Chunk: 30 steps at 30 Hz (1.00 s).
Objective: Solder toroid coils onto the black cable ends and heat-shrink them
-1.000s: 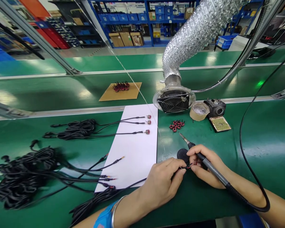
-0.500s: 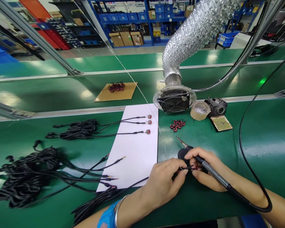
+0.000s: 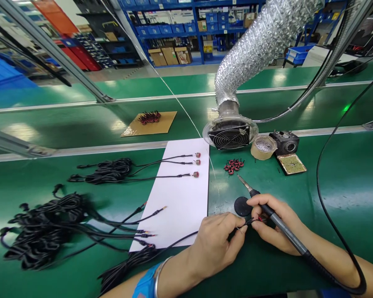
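My left hand (image 3: 216,244) is closed in a pinch on the end of a thin black cable (image 3: 174,242) that runs back over the white paper sheet (image 3: 180,198). My right hand (image 3: 275,225) grips a black soldering iron (image 3: 269,213) like a pen, its tip pointing up and left, while its fingertips also pinch a small red coil (image 3: 260,218) where the cable end meets it. A black round disc (image 3: 242,206) lies on the green table just beyond my fingers.
A silver fume duct with a fan grille (image 3: 230,134) stands behind, beside a tape roll (image 3: 262,147), an iron stand (image 3: 286,142) with a sponge, and a pile of red coils (image 3: 234,165). Black cable bundles (image 3: 46,227) lie at left; three finished cables (image 3: 170,165) rest on the paper.
The view shifted slightly. The soldering iron tip tilted a little and my hands stayed together near the black disc, still pinching the cable end and coil.
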### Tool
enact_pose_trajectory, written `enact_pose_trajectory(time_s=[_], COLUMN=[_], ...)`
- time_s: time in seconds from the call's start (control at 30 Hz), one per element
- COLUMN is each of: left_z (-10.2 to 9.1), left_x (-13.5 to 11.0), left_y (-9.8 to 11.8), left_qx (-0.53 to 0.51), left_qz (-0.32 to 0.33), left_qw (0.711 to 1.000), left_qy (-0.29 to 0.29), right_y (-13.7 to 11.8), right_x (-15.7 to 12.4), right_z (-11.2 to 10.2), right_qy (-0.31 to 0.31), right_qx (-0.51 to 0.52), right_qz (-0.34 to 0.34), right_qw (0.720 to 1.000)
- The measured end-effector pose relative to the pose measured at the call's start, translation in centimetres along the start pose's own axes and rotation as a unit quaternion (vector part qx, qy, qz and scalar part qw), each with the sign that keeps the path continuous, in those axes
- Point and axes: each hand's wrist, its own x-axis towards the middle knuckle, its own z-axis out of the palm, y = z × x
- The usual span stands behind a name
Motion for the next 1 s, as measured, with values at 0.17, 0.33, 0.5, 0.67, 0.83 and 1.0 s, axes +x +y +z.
enact_pose_trajectory(time_s=[0.17, 0.33, 0.5, 0.67, 0.83, 1.0], left_z=[0.45, 0.35, -0.02, -0.14, -0.33, -0.16], left_x=[-0.14, -0.04, 0.12, 0.09, 0.38, 0.34], left_y=[0.02, -0.07, -0.10, -0.26, -0.15, -0.28], left_qx=[0.012, 0.012, 0.005, 0.008, 0.007, -0.026], left_qz=[0.027, 0.026, 0.016, 0.050, 0.034, 0.006], left_qw=[0.999, 0.999, 1.000, 0.998, 0.998, 0.998], left_qy=[-0.012, -0.026, -0.026, -0.042, -0.049, -0.063], right_y=[-0.16, -0.01, 0.19, 0.24, 0.26, 0.33], right_x=[-0.02, -0.06, -0.07, 0.10, -0.16, -0.13], right_z=[0.06, 0.14, -0.05, -0.26, -0.52, -0.74], right_qy=[-0.005, 0.000, 0.030, 0.023, 0.017, 0.051], right_qx=[-0.024, 0.003, 0.013, -0.036, -0.081, -0.112], right_qz=[0.002, 0.018, -0.021, -0.076, -0.127, -0.171], right_qw=[1.000, 1.000, 0.999, 0.996, 0.988, 0.978])
